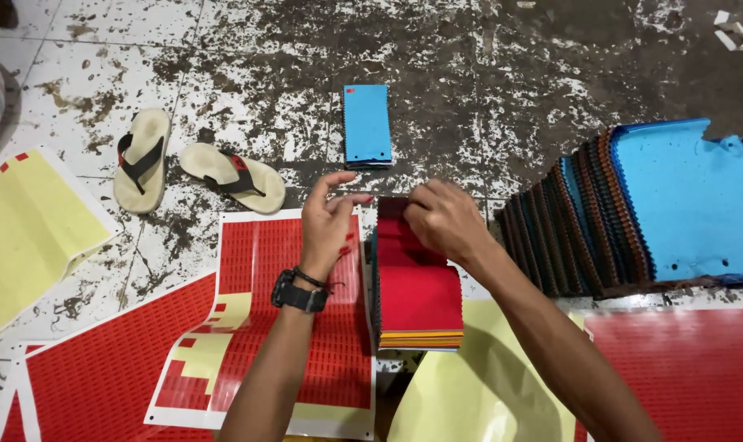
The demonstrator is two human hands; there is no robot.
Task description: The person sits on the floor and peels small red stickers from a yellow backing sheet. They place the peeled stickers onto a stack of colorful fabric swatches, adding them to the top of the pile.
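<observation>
Swatch stack (419,307) under right hand (443,221), beside left hand (326,225).

Stained white tiled floor (248,49) — dark, grimy patches

Swatch stack (419,307) betw. sticker sheet (257,327) left & fanned swatches (633,205) right.

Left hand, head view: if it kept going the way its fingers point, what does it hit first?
The left hand points up-right toward the right hand, above the red-topped stack of fabric swatches. It would likely meet the right hand's fingertips first; the gap looks small, though depth is unclear.
</observation>
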